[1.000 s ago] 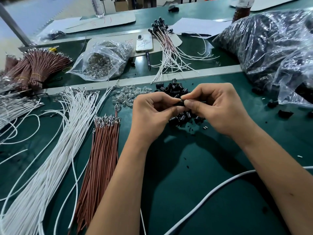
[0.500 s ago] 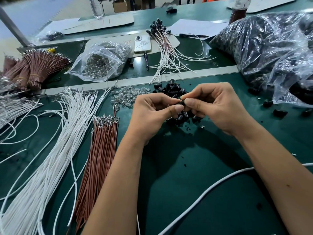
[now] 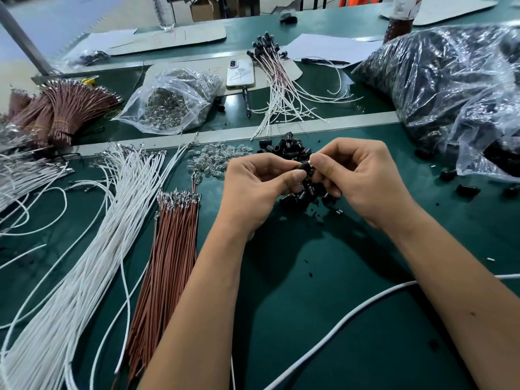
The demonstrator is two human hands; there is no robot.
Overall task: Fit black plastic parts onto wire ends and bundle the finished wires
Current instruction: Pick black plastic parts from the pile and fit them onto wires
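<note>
The surface (image 3: 323, 319) is dark green. At lower left lies a white sheaf of wires (image 3: 84, 263), and beside it a reddish-brown bundle (image 3: 168, 263) with silver tips. The small plastic parts (image 3: 292, 149) at centre are glossy black. At upper left, more reddish-brown wires (image 3: 67, 108) are tied in bunches. The clear bag (image 3: 171, 102) at upper centre holds silvery pieces, and the phone (image 3: 240, 73) beside it is white. The large bag (image 3: 450, 88) at upper right shows black through clear film.

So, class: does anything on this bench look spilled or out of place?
Yes. A few black plastic parts lie scattered beside the big plastic bag at right, apart from the pile behind the hands.
</note>
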